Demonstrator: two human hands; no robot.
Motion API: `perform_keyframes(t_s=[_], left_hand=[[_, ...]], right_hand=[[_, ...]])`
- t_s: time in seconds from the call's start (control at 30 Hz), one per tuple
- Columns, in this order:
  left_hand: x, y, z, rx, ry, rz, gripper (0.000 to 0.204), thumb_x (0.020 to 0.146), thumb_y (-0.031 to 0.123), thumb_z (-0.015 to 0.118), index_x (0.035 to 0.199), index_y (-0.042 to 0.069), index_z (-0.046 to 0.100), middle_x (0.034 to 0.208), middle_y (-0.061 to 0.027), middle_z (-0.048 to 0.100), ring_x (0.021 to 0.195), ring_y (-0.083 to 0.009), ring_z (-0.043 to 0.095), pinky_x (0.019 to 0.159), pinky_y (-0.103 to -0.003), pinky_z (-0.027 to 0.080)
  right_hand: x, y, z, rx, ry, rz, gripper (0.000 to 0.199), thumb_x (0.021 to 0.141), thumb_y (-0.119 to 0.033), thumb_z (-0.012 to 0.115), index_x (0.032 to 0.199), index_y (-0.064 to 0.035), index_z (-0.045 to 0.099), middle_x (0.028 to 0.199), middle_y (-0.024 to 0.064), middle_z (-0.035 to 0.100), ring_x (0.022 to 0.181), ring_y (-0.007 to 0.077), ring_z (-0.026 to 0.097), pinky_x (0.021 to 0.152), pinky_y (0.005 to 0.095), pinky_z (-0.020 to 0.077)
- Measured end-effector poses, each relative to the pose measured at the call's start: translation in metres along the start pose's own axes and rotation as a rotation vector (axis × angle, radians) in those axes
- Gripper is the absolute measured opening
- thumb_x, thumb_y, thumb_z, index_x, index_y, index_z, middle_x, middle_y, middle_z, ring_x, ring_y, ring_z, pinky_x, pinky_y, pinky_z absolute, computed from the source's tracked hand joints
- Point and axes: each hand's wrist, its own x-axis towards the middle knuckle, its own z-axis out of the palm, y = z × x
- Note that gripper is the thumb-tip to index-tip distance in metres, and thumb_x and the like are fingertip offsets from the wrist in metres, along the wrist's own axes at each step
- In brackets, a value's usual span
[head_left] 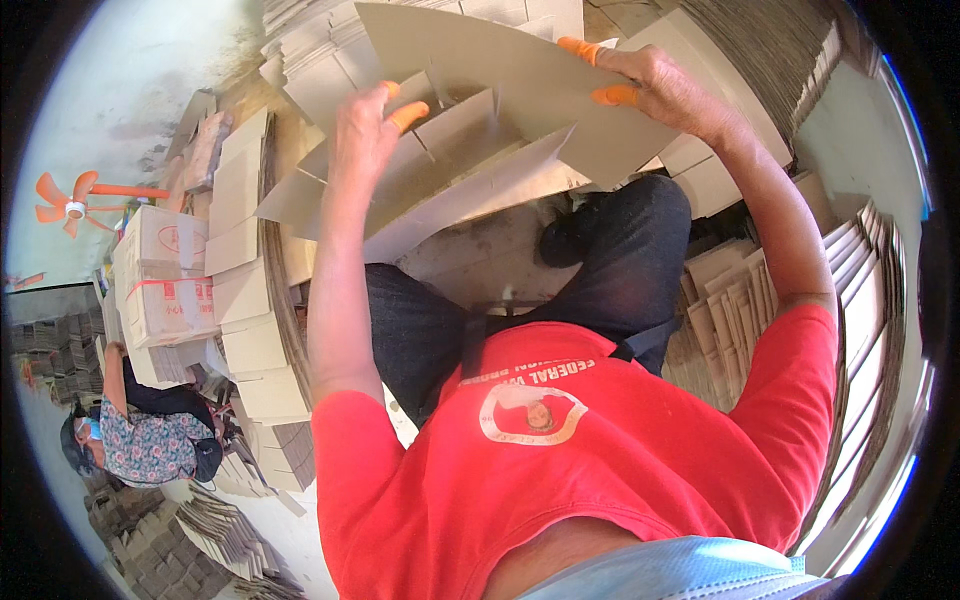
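Note:
My right hand [655, 88], with orange finger covers on thumb and forefinger, is closed on a large flat cardboard sheet [480, 62] by its right part. My left hand [365, 125], also in orange finger covers, is curled at the upper edge of a slotted cardboard strip [420, 160], finger and thumb close to it; the exact contact is hard to make out. Below the sheet, upright cardboard strips [500, 180] stand crossed with one another over my knees. The sheet hides part of these strips.
Stacked cardboard pieces [770, 50] rise at the far right, with more stacks [740, 300] beside my right arm. On the left are a column of cardboard [245, 300], a taped carton [165, 275] and an orange fan [75, 208]. Another person [150, 440] works at lower left.

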Motion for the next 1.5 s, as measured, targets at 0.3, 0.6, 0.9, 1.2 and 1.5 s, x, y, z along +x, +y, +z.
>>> perform_keyframes(t_s=[0.3,0.6,0.9,1.2,1.5], left_hand=[[0.039,-0.042,0.03,0.222,-0.347,-0.062,0.016,0.075,0.005,0.068,0.089,-0.003,0.065,0.085,-0.0242,0.064,0.083,-0.0406,0.063,0.069,-0.044,0.051],[0.039,-0.052,0.039,0.174,-0.17,-0.021,0.028,0.074,0.022,0.076,0.077,-0.002,0.063,0.075,-0.0242,0.061,0.073,-0.0403,0.061,0.065,-0.045,0.047],[-0.018,0.049,0.051,-0.148,-0.43,0.042,0.021,0.074,0.015,0.074,0.076,-0.002,0.063,0.069,-0.0231,0.058,0.065,-0.0402,0.056,0.06,-0.045,0.044],[-0.013,0.062,0.053,-0.185,-0.394,0.08,0.019,0.071,0.013,0.075,0.074,-0.001,0.062,0.067,-0.0222,0.055,0.061,-0.0363,0.055,0.057,-0.041,0.043],[-0.04,0.057,0.009,-0.147,-0.031,0.048,0.041,0.066,0.024,0.083,0.093,-0.002,0.067,0.086,-0.0143,0.067,0.079,-0.0291,0.062,0.069,-0.038,0.05]], right_hand=[[0.023,0.015,0.002,-0.048,-0.046,-0.223,0.053,0.081,-0.003,0.066,0.13,-0.0064,0.048,0.096,0.0218,0.063,0.079,0.0406,0.057,0.071,0.0431,0.0479],[0.046,0.011,0.011,0.012,-0.072,-0.212,0.054,0.079,0.001,0.066,0.13,-0.0037,0.047,0.106,0.0208,0.064,0.09,0.0329,0.064,0.077,0.0411,0.0516],[0.059,-0.004,0.008,0.129,-0.173,-0.151,0.06,0.075,0.004,0.065,0.131,-0.0031,0.045,0.096,0.0193,0.064,0.083,0.0314,0.063,0.072,0.0389,0.0497],[0.022,0.017,0.053,-0.069,-0.42,0.071,0.038,0.087,-0.015,0.055,0.125,-0.007,0.056,0.106,0.018,0.065,0.084,0.034,0.066,0.073,0.0396,0.052],[-0.122,0.215,0.032,-0.757,0.365,0.852,0.068,0.085,-0.041,0.064,0.141,-0.0157,0.037,0.134,0.0131,0.048,0.125,0.0344,0.044,0.094,0.0495,0.0432]])
